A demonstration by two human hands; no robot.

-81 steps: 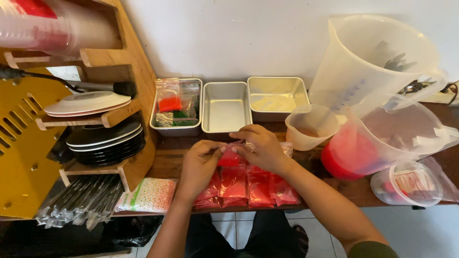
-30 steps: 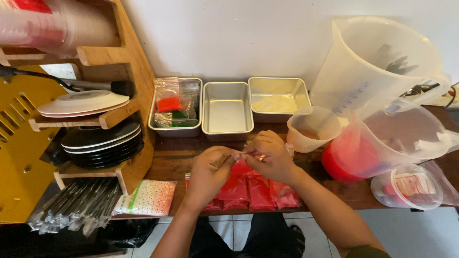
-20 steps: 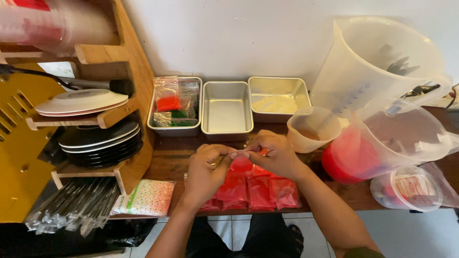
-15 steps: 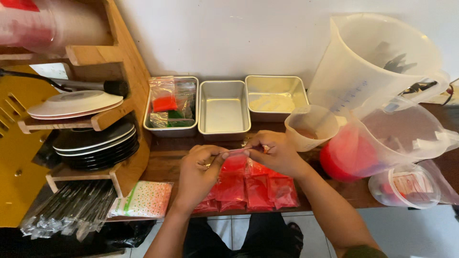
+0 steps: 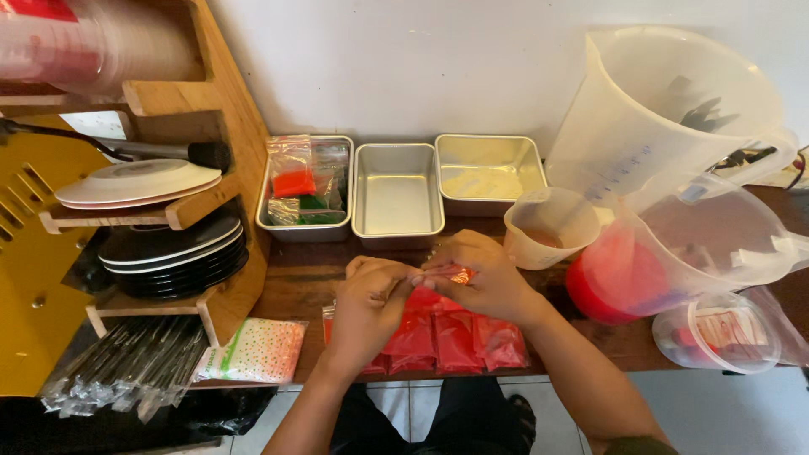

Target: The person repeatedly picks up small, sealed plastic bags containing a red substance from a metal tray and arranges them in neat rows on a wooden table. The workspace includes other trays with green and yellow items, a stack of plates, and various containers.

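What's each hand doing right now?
Left hand: closed, pinching the small red packet.
Right hand: closed, pinching the same packet's other end.

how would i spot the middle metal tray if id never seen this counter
Look along the white wall to the row of three metal trays. The middle tray sits just beyond both hands; unlike the left tray, filled with small packets, it holds nothing.

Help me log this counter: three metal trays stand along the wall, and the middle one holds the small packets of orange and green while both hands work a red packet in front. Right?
Not quite. In the head view the middle tray is bare; the orange and green packets sit in the left tray. Three trays do line the wall, and the left hand and right hand hold a red packet.
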